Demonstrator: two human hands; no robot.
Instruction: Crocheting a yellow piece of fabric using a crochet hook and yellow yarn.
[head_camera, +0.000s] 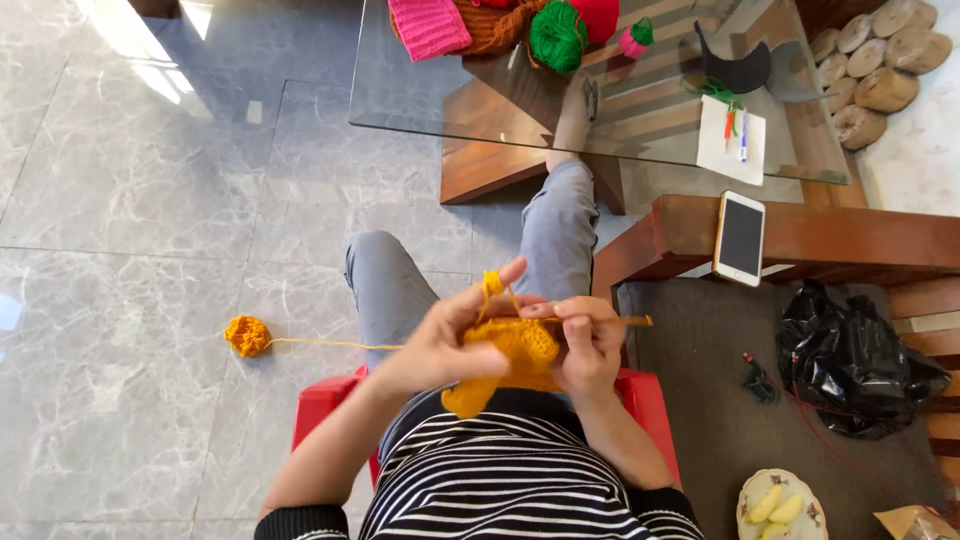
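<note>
Left hand (440, 345) is closed around the orange crochet piece (512, 358), index finger raised with yarn looped over it. Right hand (588, 345) is closed in a pinch on the crochet hook (622, 321), whose handle points to 3 o'clock. The piece sits between both hands above the lap. Orange yarn ball (247, 335) lies on the grey floor (130, 230) at 9 o'clock, strand attached. Phone (740, 238) rests at 2 o'clock

The orange crochet piece (510, 360) hangs bunched and floppy just above the lap. A wooden hook (612, 321) points toward three o'clock from its top edge. At nine o'clock, its yarn strand (330, 344) runs across the floor to a small orange ball (247, 335).
</note>
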